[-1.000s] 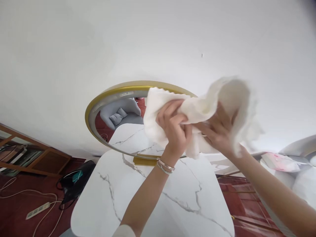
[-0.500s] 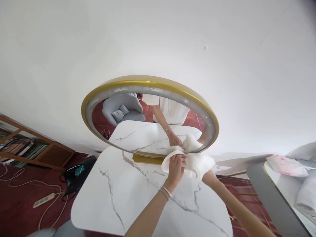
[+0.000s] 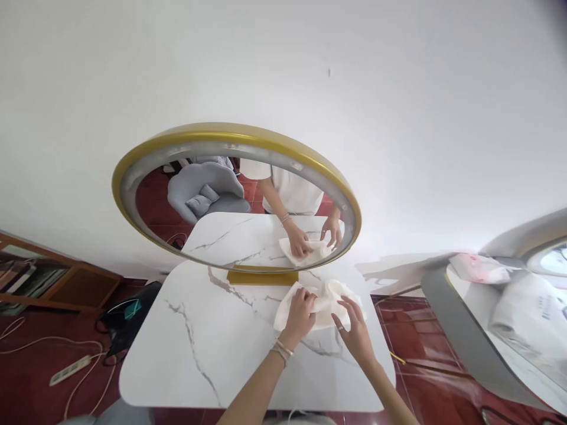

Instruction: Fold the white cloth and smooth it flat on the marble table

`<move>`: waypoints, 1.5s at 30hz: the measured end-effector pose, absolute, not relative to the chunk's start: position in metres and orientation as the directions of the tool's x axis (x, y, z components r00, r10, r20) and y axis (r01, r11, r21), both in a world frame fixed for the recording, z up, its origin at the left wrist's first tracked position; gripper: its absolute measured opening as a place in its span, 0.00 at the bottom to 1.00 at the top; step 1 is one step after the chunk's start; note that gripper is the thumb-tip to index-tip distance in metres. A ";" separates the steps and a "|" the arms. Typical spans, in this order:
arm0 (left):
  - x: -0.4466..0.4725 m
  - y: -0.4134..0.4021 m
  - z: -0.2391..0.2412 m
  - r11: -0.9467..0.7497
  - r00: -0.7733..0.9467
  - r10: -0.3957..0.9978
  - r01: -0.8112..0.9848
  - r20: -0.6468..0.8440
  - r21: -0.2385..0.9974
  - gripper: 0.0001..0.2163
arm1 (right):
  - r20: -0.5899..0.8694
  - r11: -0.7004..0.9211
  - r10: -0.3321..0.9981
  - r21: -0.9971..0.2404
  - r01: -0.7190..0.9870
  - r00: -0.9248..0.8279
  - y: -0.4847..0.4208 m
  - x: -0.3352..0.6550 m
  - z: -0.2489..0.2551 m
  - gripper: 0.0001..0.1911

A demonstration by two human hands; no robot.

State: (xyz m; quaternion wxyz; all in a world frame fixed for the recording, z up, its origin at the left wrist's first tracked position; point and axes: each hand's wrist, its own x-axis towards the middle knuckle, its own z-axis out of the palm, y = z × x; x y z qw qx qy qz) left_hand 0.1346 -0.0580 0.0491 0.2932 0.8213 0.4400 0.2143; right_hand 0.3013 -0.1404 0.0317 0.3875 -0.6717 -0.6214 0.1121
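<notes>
A crumpled white cloth (image 3: 325, 304) lies on the marble-patterned white table (image 3: 239, 348), right of the mirror's gold base (image 3: 262, 277). My left hand (image 3: 302, 310) grips the cloth's left part, fingers curled into it. Over its right side is my right hand (image 3: 354, 330), fingers spread and apart, with the fingertips at the cloth's edge. The large oval mirror (image 3: 239, 198) with a gold frame rises behind the cloth. Both hands and the cloth are reflected in its glass.
On the left floor are a black bag (image 3: 133, 316), a power strip (image 3: 69, 370) with cables, and a wooden shelf (image 3: 62, 277) of books. A second table (image 3: 460, 330) at the right bears a pink-and-white packet (image 3: 478, 268) and a white bag (image 3: 527, 310). A white wall stands behind.
The cloth has come down from the mirror's lower right rim onto the table. My right hand has come out from behind the cloth and spread its fingers. The view has shifted right.
</notes>
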 end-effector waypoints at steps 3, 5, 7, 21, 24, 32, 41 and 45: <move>0.131 -0.060 0.065 -0.495 0.549 0.815 0.498 0.183 0.712 0.13 | 0.338 0.013 0.878 -0.726 0.688 0.340 -0.139 0.303 0.041 0.20; 0.128 -0.062 0.076 -0.535 0.612 0.763 0.418 0.207 0.734 0.12 | 0.341 0.007 0.861 -0.750 0.662 0.378 -0.135 0.307 0.045 0.23; 0.124 -0.064 0.085 -0.560 0.683 0.707 0.384 0.183 0.734 0.13 | 0.338 0.009 0.865 -0.750 0.662 0.372 -0.129 0.316 0.049 0.25; 0.101 -0.077 0.113 -0.506 0.692 0.718 0.443 0.077 0.740 0.17 | 0.253 0.099 0.939 -0.848 0.521 0.233 -0.143 0.358 0.102 0.07; 0.098 -0.076 0.115 -0.510 0.696 0.713 0.436 0.080 0.742 0.17 | 0.224 0.075 0.951 -0.836 0.543 0.213 -0.148 0.361 0.104 0.08; 0.093 -0.069 0.108 -0.524 0.733 0.676 0.402 0.079 0.751 0.15 | 0.089 -0.023 0.978 -0.848 0.529 0.186 -0.154 0.370 0.084 0.13; 0.061 -0.045 0.117 -0.625 0.786 0.612 0.416 0.084 0.660 0.14 | 0.020 -0.018 0.998 -0.852 0.523 0.067 -0.149 0.366 0.119 0.15; 0.056 -0.042 0.114 -0.647 0.803 0.588 0.393 0.099 0.653 0.15 | -0.031 -0.028 1.000 -0.827 0.561 0.004 -0.138 0.352 0.131 0.16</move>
